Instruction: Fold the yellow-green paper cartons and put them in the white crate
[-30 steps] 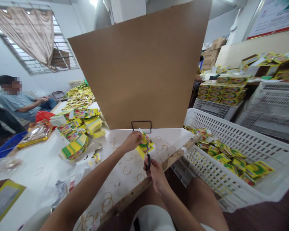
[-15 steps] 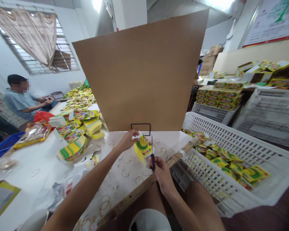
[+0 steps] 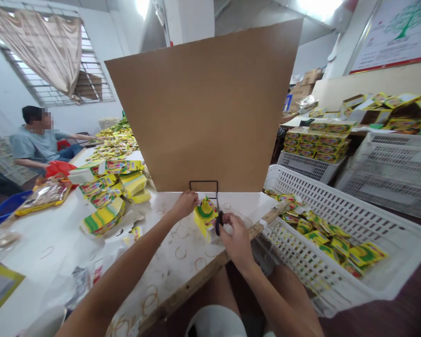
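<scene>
A bundle of yellow and green printed packets (image 3: 206,213) stands tilted on the white table, between my two hands. My left hand (image 3: 186,205) is closed at the bundle's upper left corner, its fingertips pinched there; what exactly lies between them is partly hidden. In my right hand (image 3: 235,239) are scissors (image 3: 219,223), held by their black handles against the right side of the bundle. The blades are mostly hidden by the bundle and handles. Rubber bands (image 3: 180,252) lie loose on the table around it.
A cardboard sheet (image 3: 203,117) stands upright behind a black wire frame (image 3: 203,181). To the right, a white basket (image 3: 358,201) holds packets. Yellow bundles (image 3: 107,215) lie left, with a packet heap (image 3: 115,145) beyond. A co-worker (image 3: 38,138) sits far left. A wooden edge (image 3: 196,292) borders the table.
My right hand has moved up with the scissors, whose blades no longer point up in plain sight. My left hand has barely shifted. The co-worker's arm now reaches toward the packet heap.
</scene>
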`<state>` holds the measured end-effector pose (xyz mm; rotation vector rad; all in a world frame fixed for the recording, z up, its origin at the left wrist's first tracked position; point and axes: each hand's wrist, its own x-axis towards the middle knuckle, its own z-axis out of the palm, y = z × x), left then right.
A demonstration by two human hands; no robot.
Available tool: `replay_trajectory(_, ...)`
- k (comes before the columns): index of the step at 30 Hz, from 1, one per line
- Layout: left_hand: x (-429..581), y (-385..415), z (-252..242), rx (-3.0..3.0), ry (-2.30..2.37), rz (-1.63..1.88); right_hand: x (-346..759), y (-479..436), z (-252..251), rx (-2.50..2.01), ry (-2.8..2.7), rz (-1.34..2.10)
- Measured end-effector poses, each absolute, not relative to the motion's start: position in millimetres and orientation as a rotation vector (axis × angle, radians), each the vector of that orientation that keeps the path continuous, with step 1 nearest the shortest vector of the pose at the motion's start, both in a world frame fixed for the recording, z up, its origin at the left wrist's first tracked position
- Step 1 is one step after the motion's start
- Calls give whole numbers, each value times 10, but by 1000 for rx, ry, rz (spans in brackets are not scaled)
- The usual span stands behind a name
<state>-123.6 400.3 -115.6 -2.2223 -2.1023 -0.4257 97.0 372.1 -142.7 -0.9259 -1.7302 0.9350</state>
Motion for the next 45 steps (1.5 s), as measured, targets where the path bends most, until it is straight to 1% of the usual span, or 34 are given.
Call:
replay_trajectory(4, -1319, 4018, -1149, -2085, -2182, -276, 807, 3947, -1397, -863, -1938, 824)
replay_trajectory(9, -1767, 3819, -1270, -1721, -2458, -146, 761, 4013, -1494, -880, -2048, 744)
replay_trajectory(12, -1896, 3714, -1421, -1604, -2582, -112, 757, 4019, -1519, -907, -2062, 712)
replay_trajectory(15, -1789, 3786, -1567, -1652, -2634, -138, 728, 4047, -1515, -941, -2057, 683)
replay_trajectory(18, -1618, 3953, -1611, -1757, -2665, -239, 724, 4067, -1458, -979, -2050, 657)
replay_trajectory(20, -1579, 4017, -1537, -1782, -2676, -362, 755, 4038, -1372, -1008, -2046, 625)
replay_trajectory(25, -1745, 3774, -1010, -1574, -2566, -838, 794, 3676, -1140, -1049, -2092, 524)
replay_trajectory(28, -1735, 3414, -665, -1380, -2382, -1106, 620, 3326, -1179, -991, -2277, 559)
replay_trajectory(30, -1597, 3175, -541, -1355, -2270, -1214, 408, 3105, -1295, -972, -2424, 619)
replay_trajectory(33, -1256, 2934, -594, -1501, -2195, -1270, 42, 2844, -1506, -970, -2584, 710)
replay_trajectory(38, -750, 2922, -1005, -1901, -2145, -1210, -226, 2653, -1664, -837, -2657, 776)
replay_trajectory(41, -625, 3003, -1134, -2060, -2091, -1181, 15, 2753, -1637, -748, -2603, 770)
replay_trajectory(45, -603, 3081, -1145, -2148, -2045, -1195, 638, 3229, -1543, -809, -2444, 692)
